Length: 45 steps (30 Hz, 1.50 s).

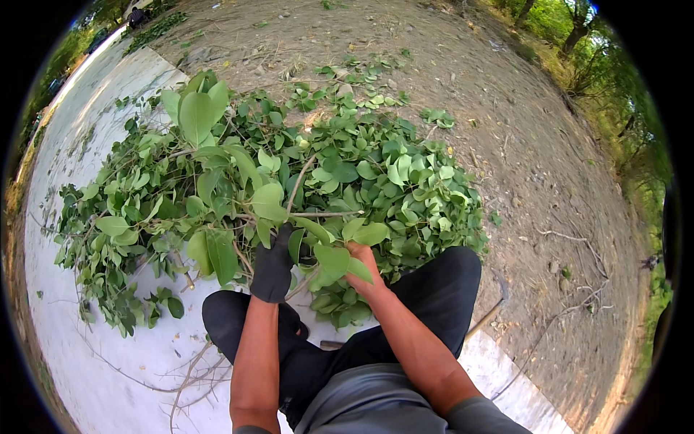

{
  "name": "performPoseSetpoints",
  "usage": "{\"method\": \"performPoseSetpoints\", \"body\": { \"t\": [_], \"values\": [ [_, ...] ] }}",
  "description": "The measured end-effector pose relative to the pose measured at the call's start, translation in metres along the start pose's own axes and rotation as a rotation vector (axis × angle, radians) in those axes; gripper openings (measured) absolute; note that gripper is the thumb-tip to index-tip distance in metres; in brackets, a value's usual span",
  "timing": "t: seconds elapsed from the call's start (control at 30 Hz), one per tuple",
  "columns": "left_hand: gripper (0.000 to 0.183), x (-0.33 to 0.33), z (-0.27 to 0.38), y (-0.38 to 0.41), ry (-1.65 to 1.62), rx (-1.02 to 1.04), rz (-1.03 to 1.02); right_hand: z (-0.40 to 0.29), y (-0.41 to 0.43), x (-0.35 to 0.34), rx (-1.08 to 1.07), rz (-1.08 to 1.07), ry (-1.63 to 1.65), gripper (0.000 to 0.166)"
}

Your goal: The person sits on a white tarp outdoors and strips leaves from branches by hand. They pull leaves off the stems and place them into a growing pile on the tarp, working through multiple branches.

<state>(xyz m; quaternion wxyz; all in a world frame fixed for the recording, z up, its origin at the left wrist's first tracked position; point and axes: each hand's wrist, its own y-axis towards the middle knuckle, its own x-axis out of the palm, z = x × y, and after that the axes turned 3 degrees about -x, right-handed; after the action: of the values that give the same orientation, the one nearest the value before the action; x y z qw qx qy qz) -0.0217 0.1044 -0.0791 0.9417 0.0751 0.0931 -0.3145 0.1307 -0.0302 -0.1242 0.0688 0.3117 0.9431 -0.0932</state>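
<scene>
My left hand, in a dark glove, is closed around the stems of a leafy branch with broad green leaves. The branch rises to the upper left from that hand. Opposite it, my bare right hand is among the leaves on the right side; leaves cover its fingers, so its grip is hidden. A wide heap of cut leafy branches lies under and beyond both hands. Several woody stems, one a light brown stem, stick out near the glove.
A sickle lies by my right knee, its curved blade on the soil. Bare twigs lie on the pale concrete at lower left. Dry dirt ground extends beyond the slab on the right. Trees stand in the background.
</scene>
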Motion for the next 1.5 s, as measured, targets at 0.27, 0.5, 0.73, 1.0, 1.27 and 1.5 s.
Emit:
{"method": "performPoseSetpoints", "body": {
  "t": [0.27, 0.5, 0.73, 1.0, 1.27, 1.5],
  "values": [
    [0.028, 0.017, 0.013, -0.002, -0.016, 0.011, 0.06, 0.007, 0.0, 0.004, 0.119, 0.002, 0.087, 0.021],
    [0.027, -0.015, -0.007, 0.006, -0.425, -0.123, 0.007, 0.026, 0.01, -0.074, 0.449, 0.303, 0.344, 0.031],
    [0.031, -0.01, -0.003, 0.02, 0.61, 0.512, 0.043, -0.024, 0.062, -0.169, 0.218, 0.433, 0.261, 0.053],
    [0.035, 0.012, -0.002, 0.014, -0.117, -0.018, -0.108, -0.059, 0.005, -0.087, 0.112, -0.077, -0.016, 0.049],
    [0.036, 0.014, 0.005, 0.012, -0.291, -0.246, -0.161, -0.073, -0.01, -0.009, -0.072, -0.182, 0.01, 0.042],
    [0.049, 0.011, 0.017, 0.007, -0.156, 0.01, -0.197, -0.07, -0.009, 0.004, -0.03, -0.156, 0.073, 0.027]
  ]
}}
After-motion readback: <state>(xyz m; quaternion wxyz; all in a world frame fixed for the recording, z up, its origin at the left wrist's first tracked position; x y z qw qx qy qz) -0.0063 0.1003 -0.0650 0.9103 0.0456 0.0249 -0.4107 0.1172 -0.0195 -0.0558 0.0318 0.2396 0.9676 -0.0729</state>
